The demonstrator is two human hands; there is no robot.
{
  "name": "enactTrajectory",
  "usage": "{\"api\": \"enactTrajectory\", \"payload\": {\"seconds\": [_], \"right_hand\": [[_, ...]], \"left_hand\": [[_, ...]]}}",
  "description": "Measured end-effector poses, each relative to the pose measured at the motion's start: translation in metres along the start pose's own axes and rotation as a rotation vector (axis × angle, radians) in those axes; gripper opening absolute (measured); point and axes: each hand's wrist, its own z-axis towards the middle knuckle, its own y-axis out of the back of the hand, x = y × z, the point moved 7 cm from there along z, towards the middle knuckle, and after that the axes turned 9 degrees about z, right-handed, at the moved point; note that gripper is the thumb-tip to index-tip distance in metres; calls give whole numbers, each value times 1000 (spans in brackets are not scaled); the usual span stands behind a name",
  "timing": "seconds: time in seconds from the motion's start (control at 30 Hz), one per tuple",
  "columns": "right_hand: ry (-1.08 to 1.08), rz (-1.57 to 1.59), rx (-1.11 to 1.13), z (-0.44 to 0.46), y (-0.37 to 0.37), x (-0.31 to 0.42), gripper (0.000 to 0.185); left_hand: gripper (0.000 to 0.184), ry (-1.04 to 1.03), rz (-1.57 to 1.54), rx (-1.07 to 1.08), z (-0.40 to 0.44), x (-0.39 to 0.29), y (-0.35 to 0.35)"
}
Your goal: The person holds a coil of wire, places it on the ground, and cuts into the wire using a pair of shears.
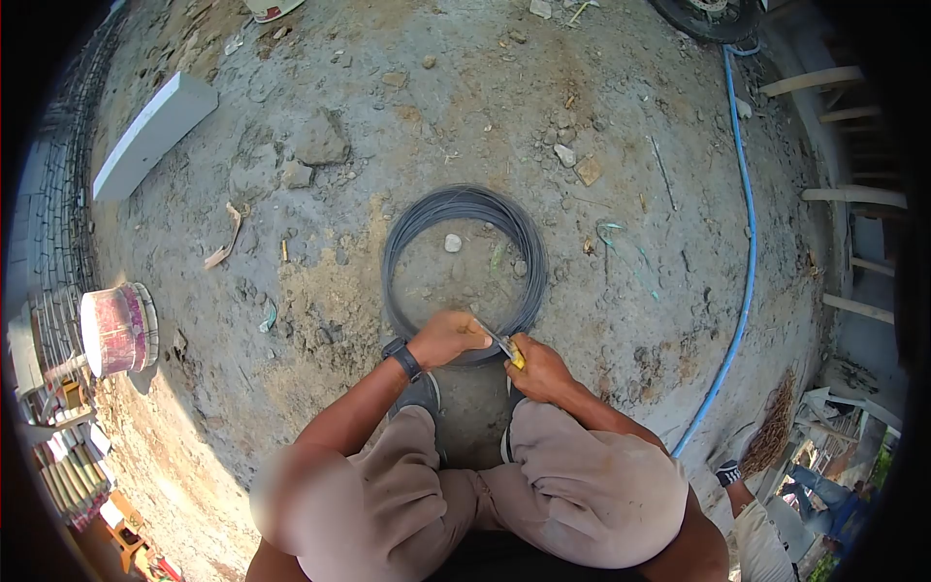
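A coil of thin dark wire [531, 254] lies on the dirt between my feet. Over its near edge, my right hand [545, 371] is closed around pliers with yellow handles [517, 358]. The metal jaws point up and left toward my left hand [451, 338], which has a dark watch on its wrist. My left thumb and fingers are pinched together on the wire beside the jaws; the exact strand is too fine to make out.
A light block [155, 136] lies at upper left, and a stained bucket [118, 330] sits at left. Broken stones [322, 138] dot the ground. Along the right runs a blue hose [750, 242], near a wheel [713, 15]. Another person's shoe [728, 472] shows at lower right.
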Motion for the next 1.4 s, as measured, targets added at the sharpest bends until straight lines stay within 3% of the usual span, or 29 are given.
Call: {"api": "enactTrajectory", "payload": {"seconds": [0.17, 0.27, 0.57, 0.77, 0.87, 0.93, 1.07, 1.17, 1.27, 1.4], "right_hand": [[-41, 49, -153, 10, -3, -24, 27], [-25, 82, -131, 12, -1, -24, 27], [-29, 314, 104, -2, -4, -21, 50], [-70, 233, 208, -15, 24, -26, 48], [-113, 267, 106, -17, 50, -44, 47], [-207, 222, 5, -19, 69, -45, 44], [-356, -114, -313, -14, 99, -67, 64], [-232, -321, -550, -10, 95, -77, 72], [85, -315, -610, -2, 89, -37, 75], [343, -239, -409, 13, 63, 15, 70]], "left_hand": [[15, -13, -73, -4, 1, -1, 1], [15, -19, 28, 11, -2, 2, -3], [17, -27, 23, 29, -1, 11, -13], [27, -81, 58, -55, -13, 10, -20], [36, -338, 584, -180, -26, -13, -19], [41, -412, 739, -247, -30, -5, -22], [53, -460, 962, -342, -39, -11, -19], [67, -485, 1094, -400, -45, -24, -17], [76, -494, 1245, -372, -48, -19, -23], [83, -406, 1355, -255, -44, -1, -30]]}}
